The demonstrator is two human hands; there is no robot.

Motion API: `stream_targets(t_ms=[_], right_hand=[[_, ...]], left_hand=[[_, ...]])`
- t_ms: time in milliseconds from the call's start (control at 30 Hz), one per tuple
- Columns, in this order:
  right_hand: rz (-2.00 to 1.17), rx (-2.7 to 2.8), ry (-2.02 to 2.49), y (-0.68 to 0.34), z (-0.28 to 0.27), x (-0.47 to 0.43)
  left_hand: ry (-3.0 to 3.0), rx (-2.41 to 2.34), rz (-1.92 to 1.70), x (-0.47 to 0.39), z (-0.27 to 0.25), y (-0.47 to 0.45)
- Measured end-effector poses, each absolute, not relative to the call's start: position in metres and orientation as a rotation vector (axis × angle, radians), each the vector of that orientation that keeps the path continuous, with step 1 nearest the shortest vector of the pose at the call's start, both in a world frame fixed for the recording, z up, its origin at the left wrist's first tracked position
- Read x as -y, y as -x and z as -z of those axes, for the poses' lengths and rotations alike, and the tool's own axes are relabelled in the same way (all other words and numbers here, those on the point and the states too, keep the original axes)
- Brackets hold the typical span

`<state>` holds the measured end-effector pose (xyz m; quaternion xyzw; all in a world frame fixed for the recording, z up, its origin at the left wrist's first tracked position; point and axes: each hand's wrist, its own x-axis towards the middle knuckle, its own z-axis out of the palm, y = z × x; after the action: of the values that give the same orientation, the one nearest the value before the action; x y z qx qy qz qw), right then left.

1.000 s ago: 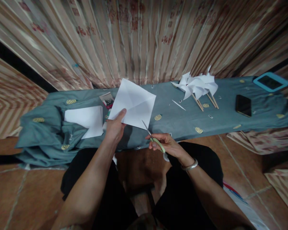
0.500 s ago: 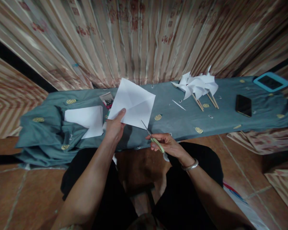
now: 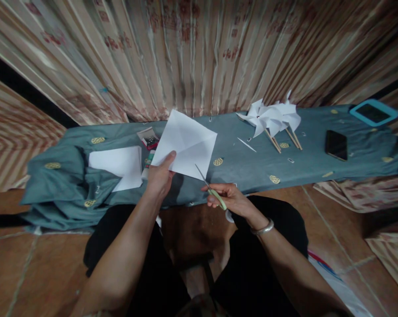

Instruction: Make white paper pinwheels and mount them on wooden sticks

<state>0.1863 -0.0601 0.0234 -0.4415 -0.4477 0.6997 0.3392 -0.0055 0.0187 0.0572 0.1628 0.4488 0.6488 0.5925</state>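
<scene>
A creased square sheet of white paper (image 3: 188, 141) is pinched at its lower left edge by my left hand (image 3: 161, 177), thumb on top. My right hand (image 3: 230, 197) grips a pair of scissors (image 3: 217, 199) by green handles. The scissor blades lie at the lower corner of the sheet, one of them showing over the paper. Whether the blades are apart is hard to make out. Behind my left hand sit a small open box (image 3: 148, 137) with dark bits inside and a green-and-white item (image 3: 148, 160), partly hidden.
A stack of white paper (image 3: 119, 165) lies left on the cloth-covered bench (image 3: 238, 171). Paper pinwheels (image 3: 273, 116) on wooden sticks, a paper sliver (image 3: 247, 144), a phone (image 3: 336, 145) and a blue-framed device (image 3: 373, 112) lie to the right. A curtain (image 3: 192, 57) hangs behind.
My left hand and the sheet have shifted slightly right and down, so more of the green-and-white item shows. My right hand with the scissors has stayed almost still.
</scene>
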Motion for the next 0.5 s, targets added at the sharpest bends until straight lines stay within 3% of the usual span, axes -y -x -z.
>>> stream_targets(t_ms=[500], right_hand=[[-1.817,1.122,1.170,-0.1853,-0.0216,0.0592]], left_hand=[[-0.367,-1.063,-1.498,-0.0166,-0.0575,0.0032]])
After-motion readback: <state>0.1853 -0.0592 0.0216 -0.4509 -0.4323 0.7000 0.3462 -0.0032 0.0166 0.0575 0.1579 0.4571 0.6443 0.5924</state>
